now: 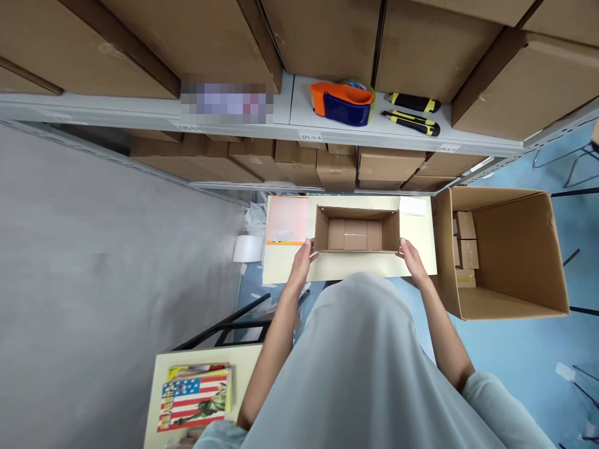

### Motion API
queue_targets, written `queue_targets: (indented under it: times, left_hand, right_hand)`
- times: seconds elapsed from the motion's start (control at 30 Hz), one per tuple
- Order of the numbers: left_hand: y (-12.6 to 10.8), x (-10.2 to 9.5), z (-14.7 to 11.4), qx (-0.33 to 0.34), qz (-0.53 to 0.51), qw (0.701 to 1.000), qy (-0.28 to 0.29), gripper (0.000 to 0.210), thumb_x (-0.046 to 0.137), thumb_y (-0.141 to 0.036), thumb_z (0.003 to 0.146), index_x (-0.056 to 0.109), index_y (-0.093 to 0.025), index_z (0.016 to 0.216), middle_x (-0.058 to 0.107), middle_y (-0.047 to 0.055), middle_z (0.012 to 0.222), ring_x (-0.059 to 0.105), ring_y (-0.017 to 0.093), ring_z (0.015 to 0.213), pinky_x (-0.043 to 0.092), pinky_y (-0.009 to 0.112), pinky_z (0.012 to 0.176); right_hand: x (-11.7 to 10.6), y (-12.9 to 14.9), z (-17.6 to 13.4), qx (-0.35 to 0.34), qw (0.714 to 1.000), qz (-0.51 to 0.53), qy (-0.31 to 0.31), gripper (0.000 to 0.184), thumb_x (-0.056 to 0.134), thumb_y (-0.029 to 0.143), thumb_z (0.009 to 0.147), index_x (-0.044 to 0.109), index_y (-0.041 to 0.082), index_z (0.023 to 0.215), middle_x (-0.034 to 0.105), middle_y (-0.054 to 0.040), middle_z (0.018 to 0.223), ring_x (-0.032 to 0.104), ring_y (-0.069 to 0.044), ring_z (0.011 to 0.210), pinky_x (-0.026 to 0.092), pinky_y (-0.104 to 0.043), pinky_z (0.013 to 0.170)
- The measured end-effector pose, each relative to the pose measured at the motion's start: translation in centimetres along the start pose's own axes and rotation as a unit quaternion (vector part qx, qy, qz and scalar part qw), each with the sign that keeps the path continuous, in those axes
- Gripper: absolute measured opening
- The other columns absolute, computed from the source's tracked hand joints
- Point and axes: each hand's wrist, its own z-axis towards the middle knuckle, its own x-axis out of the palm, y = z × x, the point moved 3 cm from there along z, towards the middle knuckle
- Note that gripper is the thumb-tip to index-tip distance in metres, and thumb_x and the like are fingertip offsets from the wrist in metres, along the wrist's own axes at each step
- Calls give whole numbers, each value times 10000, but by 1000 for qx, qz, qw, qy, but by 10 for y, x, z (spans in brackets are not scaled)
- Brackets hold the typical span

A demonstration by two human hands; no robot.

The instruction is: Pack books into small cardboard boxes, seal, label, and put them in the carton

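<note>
An open-topped cardboard box (356, 234) rests on a cream table (355, 267) in front of me, and nothing shows inside it but its taped bottom. My left hand (303, 263) grips its left end near the front corner. At the opposite end, my right hand (412, 258) has its fingers against the right front corner, partly hidden by the box. Left of the box lies a pale pink sheet or packet (288, 219) with orange edges. A small white item (412, 206) sits at the table's back right.
A large open carton (519, 255) with several small boxes (467, 252) stands at the right. Above is a shelf (281, 118) with cartons, an orange-and-blue tape dispenser (344, 103) and two utility knives (412, 112). Magazines (196, 399) lie on a side table (156, 393) at lower left, beside a grey wall (103, 268).
</note>
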Motion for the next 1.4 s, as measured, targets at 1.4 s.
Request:
queue_targets:
  times: [1.4]
  left_hand:
    - [-14, -175, 52, 18, -41, 989, -139, 542, 787, -502, 878, 718, -182, 1310, 779, 142, 1311, 762, 272, 1160, 577, 461, 1097]
  right_hand:
    - [124, 176, -65, -283, 937, -193, -73, 513, 586, 576, 1062, 649, 264, 1464, 663, -148, 1460, 633, -326, 1364, 532, -568, 1181]
